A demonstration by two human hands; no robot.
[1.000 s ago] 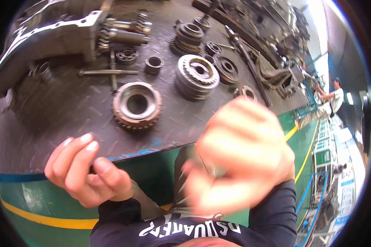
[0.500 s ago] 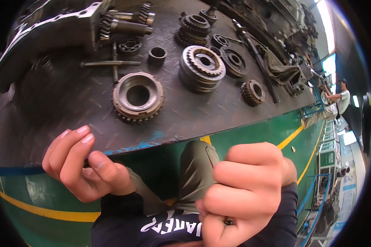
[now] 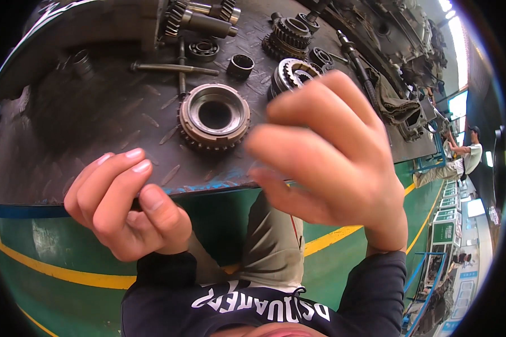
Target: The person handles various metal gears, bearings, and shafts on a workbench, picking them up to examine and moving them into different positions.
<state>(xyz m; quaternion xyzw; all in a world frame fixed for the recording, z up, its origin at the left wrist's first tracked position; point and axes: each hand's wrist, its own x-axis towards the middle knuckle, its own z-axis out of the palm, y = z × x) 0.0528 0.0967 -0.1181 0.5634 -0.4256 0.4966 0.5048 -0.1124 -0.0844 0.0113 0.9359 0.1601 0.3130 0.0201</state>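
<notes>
My left hand [image 3: 129, 208] is held low at the bench's front edge, its fingers loosely curled and the thumb apart from them, with nothing visible between. My right hand [image 3: 331, 151], smeared by motion, hangs over the front of the bench with bent fingers and thumb spread apart; I see nothing in it. Between the hands, a toothed gear ring [image 3: 213, 139] with a wide bore lies flat on the bench, touched by neither. Behind my right fingers a larger gear assembly [image 3: 287, 76] is partly hidden.
On the dark metal bench [image 3: 112, 129] lie crossed rods [image 3: 180, 69], a bearing [image 3: 203, 49], a short sleeve [image 3: 241, 66] and a gear stack [image 3: 289, 40]. A metal housing [image 3: 107, 28] stands left. A long shaft [image 3: 357, 62] and cloth [image 3: 396, 106] lie right. Another person [image 3: 471, 154] works far right.
My right hand has risen from a fist near my body to over the bench, with its fingers opening. My left hand keeps its pose. The view has shifted, so parts sit further right.
</notes>
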